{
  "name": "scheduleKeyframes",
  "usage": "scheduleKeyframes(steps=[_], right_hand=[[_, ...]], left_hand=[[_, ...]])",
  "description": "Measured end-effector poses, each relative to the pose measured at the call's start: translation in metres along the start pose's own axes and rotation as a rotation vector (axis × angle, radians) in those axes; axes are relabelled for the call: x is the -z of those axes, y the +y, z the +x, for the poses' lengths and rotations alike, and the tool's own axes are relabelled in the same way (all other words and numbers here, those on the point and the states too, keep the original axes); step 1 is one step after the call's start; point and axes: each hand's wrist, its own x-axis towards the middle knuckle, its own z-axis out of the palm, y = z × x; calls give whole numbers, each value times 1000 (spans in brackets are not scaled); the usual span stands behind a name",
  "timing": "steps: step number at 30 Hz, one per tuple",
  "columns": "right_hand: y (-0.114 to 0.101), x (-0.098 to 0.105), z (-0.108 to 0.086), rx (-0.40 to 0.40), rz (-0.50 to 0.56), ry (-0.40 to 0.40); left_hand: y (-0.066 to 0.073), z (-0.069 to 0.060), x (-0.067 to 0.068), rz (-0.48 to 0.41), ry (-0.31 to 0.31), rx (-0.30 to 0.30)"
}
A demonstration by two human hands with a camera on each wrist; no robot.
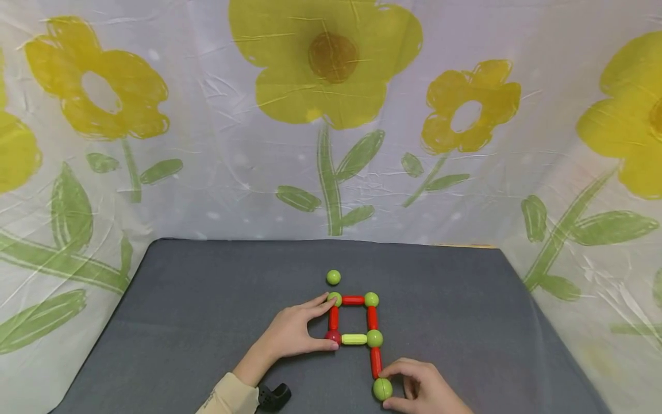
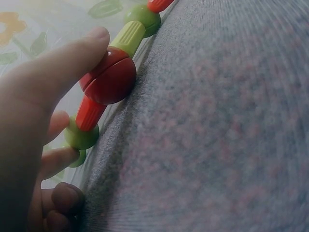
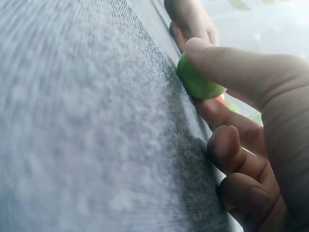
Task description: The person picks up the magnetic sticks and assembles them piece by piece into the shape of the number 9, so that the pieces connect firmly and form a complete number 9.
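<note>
A square of toy rods and balls lies flat on the table, with red rods on three sides and a yellow-green rod on the near side. Its corners are green balls and one red ball. My left hand grips its left side, thumb on the red ball and fingertips at the far-left green ball. From the near-right corner another red rod runs towards me to a green ball. My right hand pinches that green ball between thumb and forefinger.
A loose green ball sits just beyond the square's far-left corner. Dark grey cloth covers the table. A flower-printed sheet hangs round the back and sides. A black band is at the left wrist.
</note>
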Motion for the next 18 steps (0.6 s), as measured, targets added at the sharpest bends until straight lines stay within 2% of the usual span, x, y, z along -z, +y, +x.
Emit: scheduleKeyframes(steps=[6,9,13,15,18], right_hand=[[4,-4,-1,23,20,20],[6,-5,-1,51,24,34],[5,-6,-1,35,30,47],[4,-5,-1,16,39,49],[3,-5,-1,9,44,51]], left_hand=[[4,-1,2,-19,-18,11],[10,-2,6,-62,10,-2],[23,2,10,-152,84,-78],[32,5,9,-214,83,-127],[46,9,5,-277,38,-190]])
